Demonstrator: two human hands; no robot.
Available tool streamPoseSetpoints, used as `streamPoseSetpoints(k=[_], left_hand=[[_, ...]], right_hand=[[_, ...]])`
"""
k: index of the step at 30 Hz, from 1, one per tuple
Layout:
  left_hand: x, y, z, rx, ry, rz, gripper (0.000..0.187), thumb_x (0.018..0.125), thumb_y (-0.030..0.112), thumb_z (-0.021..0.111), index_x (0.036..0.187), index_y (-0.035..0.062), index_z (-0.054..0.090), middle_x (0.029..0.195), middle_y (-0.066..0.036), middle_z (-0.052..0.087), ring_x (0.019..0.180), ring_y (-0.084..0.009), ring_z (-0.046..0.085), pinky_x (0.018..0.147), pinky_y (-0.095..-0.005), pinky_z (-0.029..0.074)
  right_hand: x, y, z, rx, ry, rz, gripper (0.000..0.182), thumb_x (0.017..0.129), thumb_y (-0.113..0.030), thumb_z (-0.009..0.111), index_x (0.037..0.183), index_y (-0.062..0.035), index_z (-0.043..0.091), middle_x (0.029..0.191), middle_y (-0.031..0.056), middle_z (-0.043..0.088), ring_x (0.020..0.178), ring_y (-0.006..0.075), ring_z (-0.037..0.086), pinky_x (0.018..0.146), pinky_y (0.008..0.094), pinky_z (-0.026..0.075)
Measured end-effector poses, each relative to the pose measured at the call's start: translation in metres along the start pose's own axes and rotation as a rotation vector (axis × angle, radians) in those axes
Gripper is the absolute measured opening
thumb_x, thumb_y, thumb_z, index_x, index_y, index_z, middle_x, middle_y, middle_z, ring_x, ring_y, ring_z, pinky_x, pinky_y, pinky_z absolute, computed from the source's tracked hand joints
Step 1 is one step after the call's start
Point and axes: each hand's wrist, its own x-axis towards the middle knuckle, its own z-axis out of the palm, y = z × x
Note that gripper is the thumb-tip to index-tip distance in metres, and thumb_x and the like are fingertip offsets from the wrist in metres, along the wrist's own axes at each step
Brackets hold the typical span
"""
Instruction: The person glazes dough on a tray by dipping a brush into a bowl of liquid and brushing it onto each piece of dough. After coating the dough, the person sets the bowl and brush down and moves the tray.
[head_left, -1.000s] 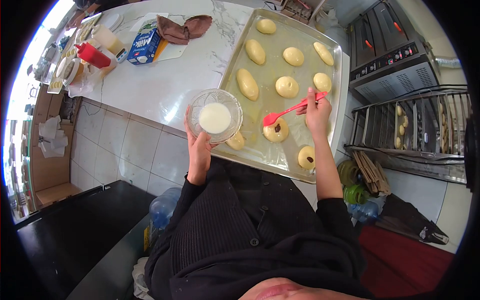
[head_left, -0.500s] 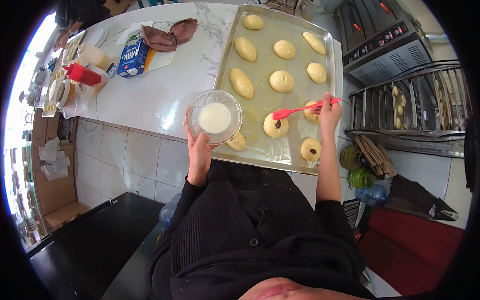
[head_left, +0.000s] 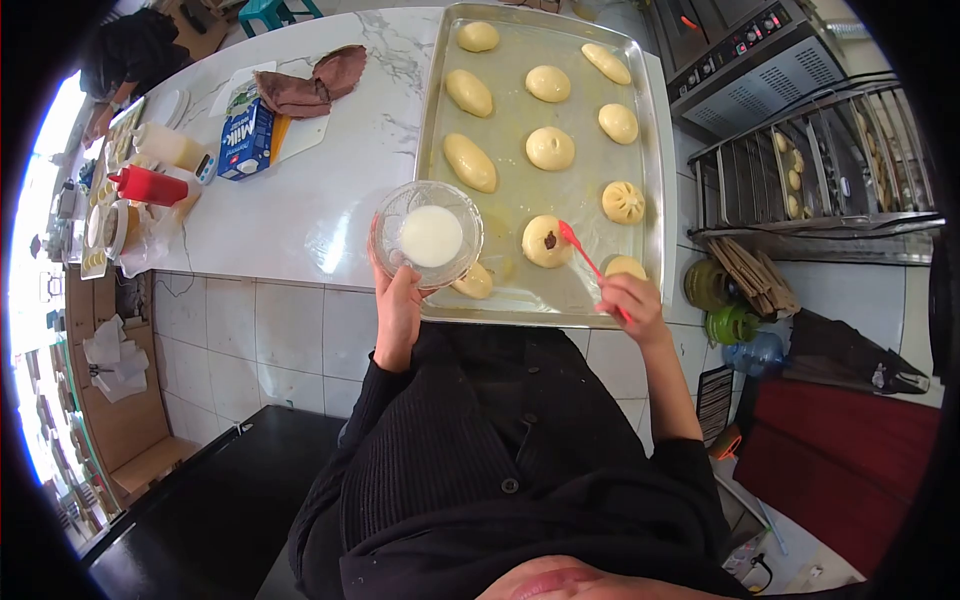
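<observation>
In my left hand (head_left: 400,315) is a clear glass bowl (head_left: 471,232) with milky white liquid in it, held over the tray's near left corner. My right hand (head_left: 633,306) grips the handle of a red pastry brush (head_left: 577,243). The bristle end touches the right side of a round bun (head_left: 541,245) with a dark filling spot on top. Round and oval dough pieces, several of them shiny, lie on the metal baking tray (head_left: 515,185). A pleated bun (head_left: 623,202) sits to the right. My right hand partly covers the bun (head_left: 627,267) nearest it; the bowl overlaps another bun (head_left: 474,283).
On the marble table (head_left: 310,215) stand a blue milk carton (head_left: 246,142), a brown cloth (head_left: 315,88) and a red squeeze bottle (head_left: 148,186). An oven (head_left: 745,70) and a rack (head_left: 820,170) with trays are at the right. Another person (head_left: 130,55) is at the far left.
My right hand has moved down and left, swinging the brush so its handle points toward me. The brush tip has shifted to the bun's right side. The left hand still holds the bowl.
</observation>
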Motion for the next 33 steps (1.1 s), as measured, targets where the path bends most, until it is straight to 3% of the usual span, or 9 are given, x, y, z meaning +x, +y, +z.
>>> streamPoseSetpoints(k=[5, 12, 16, 20, 24, 27, 33], left_hand=[[0.000, 0.001, -0.001, 0.009, -0.022, -0.013, 0.077, 0.069, -0.007, 0.031, 0.136, 0.0229, 0.009, 0.132, -0.012, 0.023, 0.118, -0.0297, 0.036, 0.083, -0.0487, 0.047], [0.001, 0.002, -0.001, 0.012, -0.044, -0.037, 0.076, 0.070, -0.008, 0.030, 0.136, 0.0230, 0.009, 0.133, -0.012, 0.022, 0.118, -0.0293, 0.036, 0.083, -0.0487, 0.047], [0.000, 0.002, -0.004, 0.026, -0.042, -0.018, 0.076, 0.070, -0.008, 0.030, 0.137, 0.0233, 0.008, 0.134, -0.011, 0.021, 0.118, -0.0292, 0.036, 0.083, -0.0485, 0.047], [-0.002, 0.001, -0.006, -0.013, -0.052, -0.029, 0.076, 0.071, -0.008, 0.029, 0.137, 0.0236, 0.008, 0.134, -0.011, 0.021, 0.118, -0.0287, 0.036, 0.083, -0.0482, 0.047], [-0.002, 0.000, -0.006, -0.001, -0.043, -0.039, 0.075, 0.071, -0.007, 0.029, 0.137, 0.0238, 0.009, 0.133, -0.011, 0.023, 0.118, -0.0288, 0.036, 0.083, -0.0482, 0.047], [-0.001, 0.000, -0.004, 0.012, -0.042, -0.032, 0.075, 0.071, -0.007, 0.029, 0.136, 0.0238, 0.009, 0.133, -0.011, 0.023, 0.118, -0.0290, 0.037, 0.083, -0.0480, 0.047], [0.000, -0.002, 0.003, 0.024, -0.051, -0.031, 0.075, 0.071, -0.007, 0.030, 0.137, 0.0235, 0.009, 0.133, -0.011, 0.023, 0.117, -0.0284, 0.037, 0.082, -0.0469, 0.048]], right_hand=[[-0.015, -0.026, -0.006, 0.102, -0.059, -0.088, 0.029, 0.064, -0.025, 0.071, 0.070, -0.0031, 0.053, 0.072, 0.0073, 0.056, 0.058, 0.0201, 0.057, 0.045, 0.0268, 0.044], [-0.012, -0.014, -0.002, -0.085, 0.183, 0.082, 0.025, 0.066, -0.022, 0.070, 0.071, -0.0029, 0.054, 0.074, 0.0080, 0.057, 0.058, 0.0210, 0.056, 0.045, 0.0280, 0.043], [-0.016, -0.025, 0.012, -0.055, 0.046, -0.006, 0.024, 0.066, -0.020, 0.070, 0.072, -0.0030, 0.054, 0.073, 0.0079, 0.057, 0.058, 0.0209, 0.057, 0.046, 0.0281, 0.044], [-0.023, -0.043, 0.024, 0.072, 0.090, -0.023, 0.026, 0.070, -0.024, 0.068, 0.071, -0.0028, 0.054, 0.071, 0.0075, 0.057, 0.058, 0.0201, 0.058, 0.045, 0.0269, 0.045], [-0.029, -0.037, 0.024, 0.090, 0.142, 0.134, 0.024, 0.078, -0.022, 0.062, 0.070, -0.0011, 0.054, 0.070, 0.0091, 0.059, 0.060, 0.0205, 0.059, 0.051, 0.0261, 0.047], [-0.036, -0.023, 0.016, 0.127, 0.320, 0.301, 0.022, 0.082, -0.017, 0.057, 0.070, 0.0004, 0.054, 0.069, 0.0099, 0.059, 0.061, 0.0201, 0.059, 0.054, 0.0261, 0.047], [-0.032, -0.030, 0.015, 0.003, 0.450, 0.350, 0.025, 0.085, -0.018, 0.054, 0.068, 0.0004, 0.055, 0.068, 0.0100, 0.059, 0.062, 0.0193, 0.060, 0.056, 0.0259, 0.048]])
